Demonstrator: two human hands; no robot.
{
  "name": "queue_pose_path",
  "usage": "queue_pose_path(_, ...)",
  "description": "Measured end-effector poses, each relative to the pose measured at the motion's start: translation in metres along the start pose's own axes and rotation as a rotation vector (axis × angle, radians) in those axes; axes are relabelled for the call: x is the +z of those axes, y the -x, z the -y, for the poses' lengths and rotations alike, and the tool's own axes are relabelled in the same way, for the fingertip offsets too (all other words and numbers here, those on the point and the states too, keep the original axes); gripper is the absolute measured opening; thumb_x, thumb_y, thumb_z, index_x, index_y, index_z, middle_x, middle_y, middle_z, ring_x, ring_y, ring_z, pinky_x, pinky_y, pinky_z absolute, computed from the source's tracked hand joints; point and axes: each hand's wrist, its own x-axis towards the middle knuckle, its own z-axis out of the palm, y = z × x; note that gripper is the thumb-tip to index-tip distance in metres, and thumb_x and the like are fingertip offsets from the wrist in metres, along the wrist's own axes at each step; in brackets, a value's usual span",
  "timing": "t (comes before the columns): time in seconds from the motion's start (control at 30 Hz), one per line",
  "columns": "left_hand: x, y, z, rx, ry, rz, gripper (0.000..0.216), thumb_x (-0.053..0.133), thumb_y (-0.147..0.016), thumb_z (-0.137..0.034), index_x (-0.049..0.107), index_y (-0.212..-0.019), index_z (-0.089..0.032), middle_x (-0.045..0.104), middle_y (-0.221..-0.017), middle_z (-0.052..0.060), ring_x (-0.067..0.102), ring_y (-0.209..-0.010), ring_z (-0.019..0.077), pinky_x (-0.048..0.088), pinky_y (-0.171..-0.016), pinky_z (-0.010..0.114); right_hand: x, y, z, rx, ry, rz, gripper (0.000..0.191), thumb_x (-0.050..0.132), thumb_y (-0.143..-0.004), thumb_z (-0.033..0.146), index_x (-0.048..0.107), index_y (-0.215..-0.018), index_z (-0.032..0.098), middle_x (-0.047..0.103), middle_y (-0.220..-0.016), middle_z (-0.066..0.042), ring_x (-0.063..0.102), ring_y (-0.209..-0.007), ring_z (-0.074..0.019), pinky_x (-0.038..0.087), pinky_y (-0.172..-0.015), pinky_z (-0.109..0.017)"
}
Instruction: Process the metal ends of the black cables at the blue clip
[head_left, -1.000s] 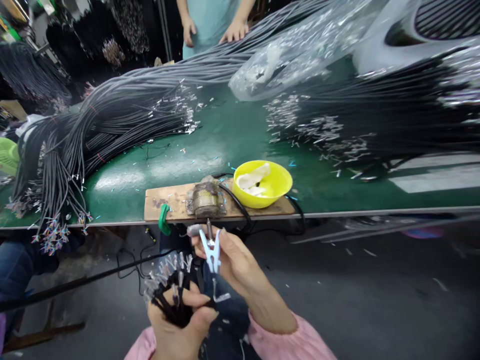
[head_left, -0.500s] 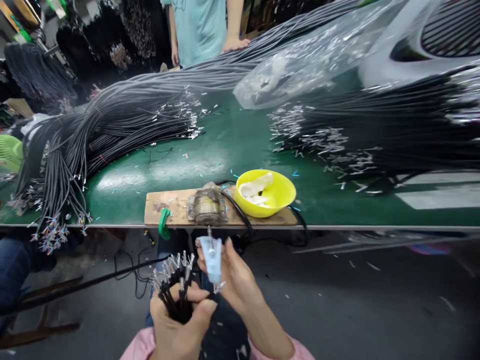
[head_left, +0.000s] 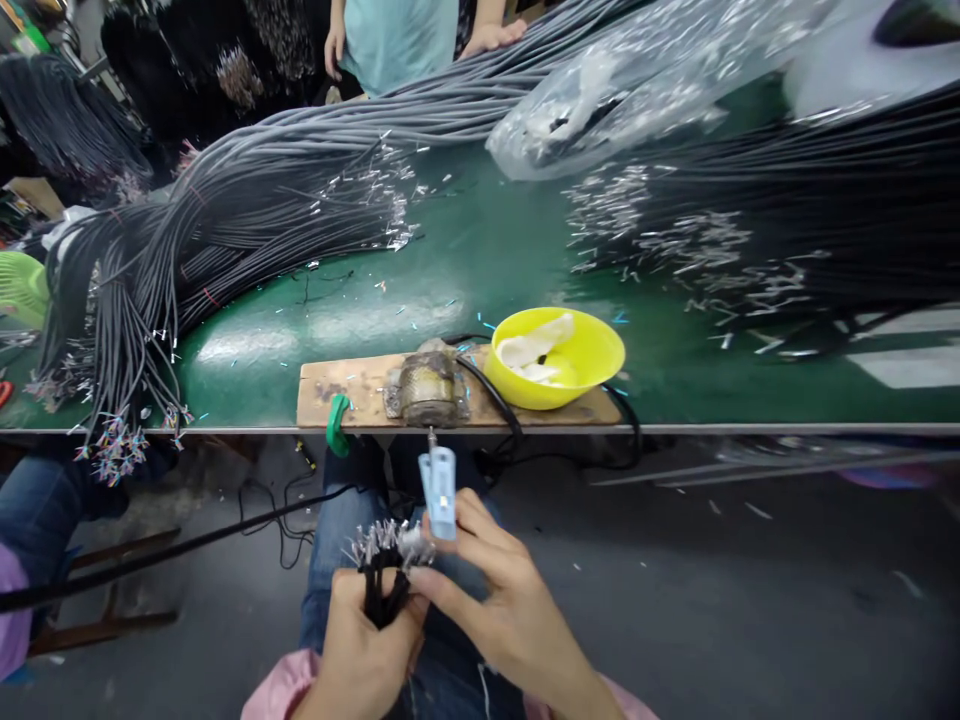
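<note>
My left hand is closed around a small bunch of black wires with bare metal tips pointing up. My right hand grips a light-blue plastic clip tool with a metal pin at its top, held upright beside the wire tips. Both hands are over my lap, just below the table edge. Right above them a wooden board lies on the table with a metal block on it and a green clamp at its edge.
A yellow bowl with white scraps sits on the board's right end. Big bundles of grey cables and black cables cover the green table. A clear plastic bag lies behind. A person in a teal top stands opposite.
The wire tips have drawn together into a tighter bunch in my left hand. My right hand has turned the blue clip upright and brought it closer to the wire tips.
</note>
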Motion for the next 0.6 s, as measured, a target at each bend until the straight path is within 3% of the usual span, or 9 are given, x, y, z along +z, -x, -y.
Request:
queue_pose_path(0.13,-0.006,-0.004,-0.002,0.031,-0.006,-0.075,0.015,0.072,-0.068,-0.028,0.073,-0.068,-0.013,0.063,-0.057,0.002,0.056,-0.055,0.0138,0.047,-0.055,0.024,0.009,0.001,0.004,-0.078,0.041,-0.117,0.020,0.058,-0.081,0.014,0.057,-0.062,0.021,0.055,-0.060,0.000,0.051,-0.061,-0.0169,0.042,-0.060,-0.030)
queue_pose_path(0.23,-0.007,-0.006,-0.001,0.030,0.005,-0.107,0.019,0.071,-0.070,-0.031,0.072,-0.067,-0.013,0.064,-0.060,0.003,0.056,-0.059,0.0146,0.048,-0.060,0.025,0.016,0.008,0.005,-0.125,0.103,-0.237,0.024,0.056,-0.079,0.008,0.052,-0.059,0.021,0.047,-0.054,0.002,0.044,-0.055,-0.0147,0.037,-0.053,-0.027)
queue_pose_path(0.33,-0.006,-0.005,0.003,0.004,0.035,-0.121,0.024,0.074,-0.066,-0.037,0.071,-0.071,-0.014,0.064,-0.065,0.003,0.056,-0.060,0.0141,0.047,-0.060,0.024,0.020,0.014,0.003,-0.123,0.081,-0.309,0.020,0.055,-0.080,0.007,0.059,-0.066,0.021,0.052,-0.058,0.000,0.047,-0.058,-0.0157,0.038,-0.054,-0.028)
queue_pose_path(0.47,-0.003,-0.004,0.008,-0.075,0.099,-0.050,0.040,0.068,-0.069,-0.053,0.065,-0.070,-0.013,0.052,-0.051,-0.001,0.041,-0.041,0.0073,0.035,-0.039,0.020,0.020,0.018,-0.006,0.109,-0.155,-0.149,0.024,0.055,-0.085,0.026,0.069,-0.066,0.021,0.059,-0.062,-0.004,0.054,-0.060,-0.0191,0.044,-0.057,-0.031)
queue_pose_path(0.6,-0.003,-0.006,0.007,-0.129,0.142,0.039,0.047,0.066,-0.068,-0.059,0.061,-0.061,-0.013,0.039,-0.044,-0.004,0.033,-0.037,0.0050,0.025,-0.037,0.020,0.015,0.017,-0.013,0.304,-0.369,-0.068,0.027,0.055,-0.085,0.041,0.073,-0.078,0.022,0.064,-0.070,-0.006,0.056,-0.062,-0.0202,0.047,-0.065,-0.033)
